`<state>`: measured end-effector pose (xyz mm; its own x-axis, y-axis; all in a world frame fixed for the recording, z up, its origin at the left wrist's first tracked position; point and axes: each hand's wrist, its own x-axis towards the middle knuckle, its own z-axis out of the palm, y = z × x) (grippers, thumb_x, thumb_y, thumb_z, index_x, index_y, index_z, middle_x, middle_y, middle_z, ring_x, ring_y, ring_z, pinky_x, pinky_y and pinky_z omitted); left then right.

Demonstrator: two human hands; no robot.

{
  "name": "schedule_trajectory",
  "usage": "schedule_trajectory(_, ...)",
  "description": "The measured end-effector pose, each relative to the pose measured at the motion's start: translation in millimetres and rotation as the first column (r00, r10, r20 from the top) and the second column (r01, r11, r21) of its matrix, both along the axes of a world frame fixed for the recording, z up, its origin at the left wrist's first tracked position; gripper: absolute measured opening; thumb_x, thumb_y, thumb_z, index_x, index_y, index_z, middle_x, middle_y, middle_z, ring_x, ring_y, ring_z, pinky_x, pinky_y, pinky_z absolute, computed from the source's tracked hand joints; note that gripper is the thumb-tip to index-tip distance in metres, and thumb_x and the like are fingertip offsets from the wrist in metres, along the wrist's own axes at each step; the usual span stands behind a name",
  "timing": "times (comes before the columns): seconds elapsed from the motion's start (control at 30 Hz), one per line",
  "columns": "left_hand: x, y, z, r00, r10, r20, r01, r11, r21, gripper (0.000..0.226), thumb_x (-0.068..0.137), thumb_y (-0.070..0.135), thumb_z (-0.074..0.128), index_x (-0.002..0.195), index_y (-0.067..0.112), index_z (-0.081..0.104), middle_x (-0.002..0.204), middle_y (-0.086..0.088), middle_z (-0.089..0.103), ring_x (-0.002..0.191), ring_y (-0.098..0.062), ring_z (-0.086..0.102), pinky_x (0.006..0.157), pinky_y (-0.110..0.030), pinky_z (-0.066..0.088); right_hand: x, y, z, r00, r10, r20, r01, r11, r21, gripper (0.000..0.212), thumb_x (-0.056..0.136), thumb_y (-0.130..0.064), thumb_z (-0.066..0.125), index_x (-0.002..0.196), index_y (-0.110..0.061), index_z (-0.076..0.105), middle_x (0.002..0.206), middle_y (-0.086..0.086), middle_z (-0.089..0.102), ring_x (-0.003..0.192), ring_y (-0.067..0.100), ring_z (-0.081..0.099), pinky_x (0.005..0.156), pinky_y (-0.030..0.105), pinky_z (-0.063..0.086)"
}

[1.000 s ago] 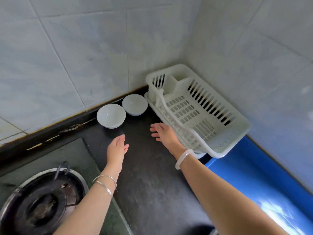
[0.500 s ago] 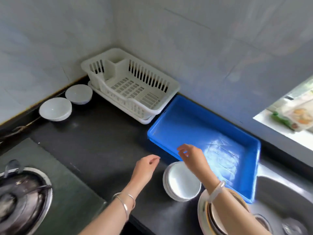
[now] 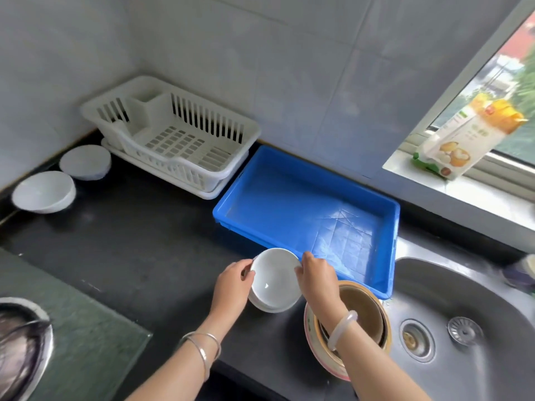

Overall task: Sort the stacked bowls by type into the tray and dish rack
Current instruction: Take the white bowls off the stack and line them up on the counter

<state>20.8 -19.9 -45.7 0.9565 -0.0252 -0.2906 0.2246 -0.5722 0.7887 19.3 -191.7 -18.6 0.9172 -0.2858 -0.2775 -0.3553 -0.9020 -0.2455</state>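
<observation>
Both hands pinch the rim of the top white bowl (image 3: 275, 277) at lower centre: left hand (image 3: 231, 283) on its left edge, right hand (image 3: 317, 277) on its right, wrists low. It sits on a white stack (image 3: 270, 307). Right of it, a brown-bowl stack (image 3: 363, 314); above, blue tray (image 3: 307, 209); upper left, dish rack (image 3: 170, 134).

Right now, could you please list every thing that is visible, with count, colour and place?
white plastic dish rack: 1, white, back corner
blue plastic tray: 1, blue, right of rack
upside-down white bowls: 2, white, left of rack
stack of white bowls: 1, white, counter front
stack of brown bowls: 1, brown, beside sink
steel sink: 1, grey, right
food packet: 1, white-yellow, windowsill
gas stove: 1, dark, left
left hand, right hand: both gripping top white bowl's rim
</observation>
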Motion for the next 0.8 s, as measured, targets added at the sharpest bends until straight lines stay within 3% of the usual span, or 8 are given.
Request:
schedule_trajectory(0.3,2.7,1.1,1.4,0.999,0.029,-0.029,-0.03,0.999,-0.014,0.025,0.094,0.02,0.048,0.114,0.018,0.064,0.11,0.001,0.067,0.095,-0.01,0.056,0.08,-0.022,0.043,-10.7,-7.9,12.2,0.998,-0.06,0.027,0.056,0.99,0.13,0.008,0.095,-0.021,0.045,0.093,-0.014,0.044,0.093,0.018,0.062,0.087,0.036,0.052,0.064,0.033,0.031)
schedule_trajectory(0.53,8.2,-8.8,4.6,0.998,0.036,-0.043,-0.033,0.997,0.066,0.023,0.086,0.021,0.063,0.109,0.017,0.064,0.105,-0.001,0.066,0.098,-0.018,0.061,0.083,-0.031,0.051,-10.0,-30.9,27.9,0.976,-0.201,0.086,0.178,0.958,0.224,0.016,0.093,-0.021,0.052,0.106,-0.015,0.058,0.091,0.012,0.069,0.077,0.027,0.054,0.065,0.027,0.034)
schedule_trajectory(0.7,12.6,-15.1,9.1,0.998,0.06,0.01,-0.061,0.983,0.172,0.011,0.088,0.018,0.056,0.095,0.019,0.064,0.099,0.001,0.063,0.082,-0.014,0.057,0.065,-0.024,0.044,-13.7,-34.8,36.2,0.971,-0.225,0.079,0.196,0.941,0.277,0.012,0.092,-0.02,0.054,0.103,-0.015,0.057,0.085,0.011,0.07,0.074,0.028,0.064,0.066,0.028,0.045)
schedule_trajectory(0.8,15.1,-17.2,14.0,0.999,0.04,0.027,-0.045,0.979,0.199,0.009,0.089,0.02,0.054,0.089,0.02,0.063,0.096,0.002,0.06,0.078,-0.012,0.056,0.061,-0.021,0.041,-16.4,-34.6,41.9,0.964,-0.258,0.065,0.225,0.921,0.319,0.011,0.092,-0.019,0.054,0.101,-0.016,0.058,0.086,0.011,0.07,0.074,0.028,0.066,0.065,0.026,0.046)
